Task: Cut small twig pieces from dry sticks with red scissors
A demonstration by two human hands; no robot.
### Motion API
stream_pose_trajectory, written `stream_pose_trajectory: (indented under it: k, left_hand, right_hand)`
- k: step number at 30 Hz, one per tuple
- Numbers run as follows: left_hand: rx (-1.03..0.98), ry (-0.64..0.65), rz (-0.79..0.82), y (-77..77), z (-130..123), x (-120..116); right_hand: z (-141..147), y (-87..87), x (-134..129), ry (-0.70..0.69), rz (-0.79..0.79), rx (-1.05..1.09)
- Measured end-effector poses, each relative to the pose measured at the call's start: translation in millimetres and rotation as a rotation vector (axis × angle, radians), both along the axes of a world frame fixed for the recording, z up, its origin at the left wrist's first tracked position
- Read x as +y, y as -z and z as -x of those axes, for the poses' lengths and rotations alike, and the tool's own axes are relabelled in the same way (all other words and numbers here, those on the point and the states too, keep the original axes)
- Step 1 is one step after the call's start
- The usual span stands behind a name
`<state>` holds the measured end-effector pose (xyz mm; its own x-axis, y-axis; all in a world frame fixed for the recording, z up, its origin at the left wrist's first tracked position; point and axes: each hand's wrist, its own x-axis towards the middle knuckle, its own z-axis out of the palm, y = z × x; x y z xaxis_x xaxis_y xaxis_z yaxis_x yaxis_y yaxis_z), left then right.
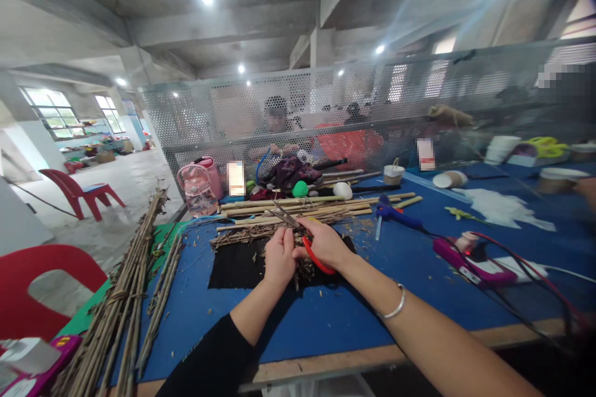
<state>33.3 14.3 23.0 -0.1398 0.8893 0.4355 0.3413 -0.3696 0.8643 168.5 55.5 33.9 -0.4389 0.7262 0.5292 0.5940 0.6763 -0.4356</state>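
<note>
My right hand (pixel 325 245) is closed around red-handled scissors (pixel 318 257), whose metal blades point up and to the left, slightly apart. Close beside it, my left hand (pixel 279 255) is closed, thumb and fingers pressed together; what it pinches is hidden. Brown dried plant bits (pixel 303 270) show between and below the hands. Under both hands lies a black cloth (pixel 233 270) with crumbs on it. Just beyond are a row of dry twigs (pixel 242 236) and several long pale sticks (pixel 261 211).
A tied bundle of dry stalks (pixel 125 291) and a thinner bunch (pixel 161 304) lie left. A blue glue gun (pixel 400 216), purple power strip (pixel 475 263) with cables, and paper cup (pixel 449 179) are right. Behind stand a pink bag (pixel 200 183) and perforated screen (pixel 223 111), with a person beyond.
</note>
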Motion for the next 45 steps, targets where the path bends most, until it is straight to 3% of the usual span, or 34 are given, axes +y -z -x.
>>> stream_pose_trajectory:
  k: [14,22,27,29,34,37,40,45]
  left_hand:
    - [0.004,-0.044,-0.003,4.7,5,5]
    - [0.002,-0.049,-0.036,2.3,7,7]
    - [-0.024,-0.109,-0.005,7.5,13,15]
    - [-0.027,-0.152,0.017,8.4,17,19]
    - [0.038,-0.216,0.048,-0.4,31,26]
    - [0.151,-0.256,0.083,-6.5,42,30]
    - [0.366,-0.253,0.190,-6.4,53,34]
    - [0.699,-0.215,0.360,1.6,63,35]
  right_hand:
    - [-1,-3.8,-3,0.028,0.063,-0.036]
    - [0,5.7,3,0.079,0.039,-0.046]
    - [-3,4.9,6,0.072,0.048,0.122]
    - [-7,2.4,7,0.000,0.161,0.269]
    - [-15,0.9,8,-0.415,0.856,0.533]
    - [-18,1.1,10,-0.496,0.925,0.600]
    - [-20,-1.5,13,-0.417,0.835,0.701]
    - [-29,-4.7,23,-0.096,0.621,0.814]
